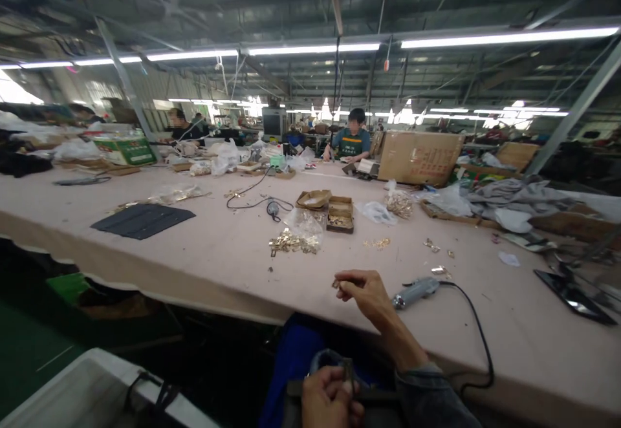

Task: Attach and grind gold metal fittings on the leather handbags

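My right hand (pixel 367 293) is over the near edge of the table, thumb and forefinger pinching a small metal buckle-like piece (pixel 336 283). Lower, close to my lap, my left hand (pixel 327 399) has its fingers closed on a small flat metal piece (pixel 348 370); its exact kind is too dark to make out. A grey electric screwdriver (pixel 416 292) with a black cord lies to the right of my right hand. Beyond the hands, a pile of shiny metal fittings (pixel 294 242) spills from a clear plastic bag, beside a small cardboard box (pixel 340 222) holding small metal parts.
A dark flat panel (pixel 143 220) lies on the table (pixel 218 266) at left. Loose small parts (pixel 377 243) are scattered near the middle. A large carton (pixel 420 158) stands farther back, near a person (pixel 353 142) seated across. A white bin (pixel 97 392) is at lower left.
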Demonstrator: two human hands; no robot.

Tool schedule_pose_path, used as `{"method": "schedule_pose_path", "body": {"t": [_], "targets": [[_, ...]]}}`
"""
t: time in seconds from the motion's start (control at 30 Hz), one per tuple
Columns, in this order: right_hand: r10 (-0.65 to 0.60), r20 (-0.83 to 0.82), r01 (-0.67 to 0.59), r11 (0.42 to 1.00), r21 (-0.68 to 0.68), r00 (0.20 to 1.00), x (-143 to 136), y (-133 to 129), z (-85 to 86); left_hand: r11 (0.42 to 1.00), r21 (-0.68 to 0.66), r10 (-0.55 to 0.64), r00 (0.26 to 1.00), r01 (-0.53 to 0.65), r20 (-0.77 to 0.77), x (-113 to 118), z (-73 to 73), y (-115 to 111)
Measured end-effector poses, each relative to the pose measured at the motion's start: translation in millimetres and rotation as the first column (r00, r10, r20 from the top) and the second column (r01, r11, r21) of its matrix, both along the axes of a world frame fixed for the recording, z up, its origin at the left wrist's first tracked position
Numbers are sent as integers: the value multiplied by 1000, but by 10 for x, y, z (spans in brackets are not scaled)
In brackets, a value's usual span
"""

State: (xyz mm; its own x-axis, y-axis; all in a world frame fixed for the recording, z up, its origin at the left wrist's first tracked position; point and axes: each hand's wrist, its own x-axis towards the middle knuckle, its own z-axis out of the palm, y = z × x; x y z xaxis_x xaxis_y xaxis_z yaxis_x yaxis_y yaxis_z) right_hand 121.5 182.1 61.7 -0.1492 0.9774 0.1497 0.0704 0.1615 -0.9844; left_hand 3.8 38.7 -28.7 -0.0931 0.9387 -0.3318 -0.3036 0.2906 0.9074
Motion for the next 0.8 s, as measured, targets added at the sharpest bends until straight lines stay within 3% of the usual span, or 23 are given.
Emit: {"method": "schedule_pose_path", "body": {"t": [0.2,0.33,0.47,0.63,0.8], "targets": [[-55,-142,42,995,-95,988,448,-724,-326,1000,1,8,1000,-8,-8,73,127,15],[-83,-181,53,985,-165,980,529,-924,-559,1000,5,-7,1000,7,-9,89,126,10],[-90,-133,72,989,-130,987,542,-1007,-655,1000,21,-19,1000,19,-10,102,125,-13],[-107,-90,115,990,86,990,427,-1101,-607,1000,14,-4,1000,4,-11,100,122,-22],[-89,100,40,912,409,991,327,-1206,-553,1000,23,-8,1000,8,11,101,105,-14]]}}
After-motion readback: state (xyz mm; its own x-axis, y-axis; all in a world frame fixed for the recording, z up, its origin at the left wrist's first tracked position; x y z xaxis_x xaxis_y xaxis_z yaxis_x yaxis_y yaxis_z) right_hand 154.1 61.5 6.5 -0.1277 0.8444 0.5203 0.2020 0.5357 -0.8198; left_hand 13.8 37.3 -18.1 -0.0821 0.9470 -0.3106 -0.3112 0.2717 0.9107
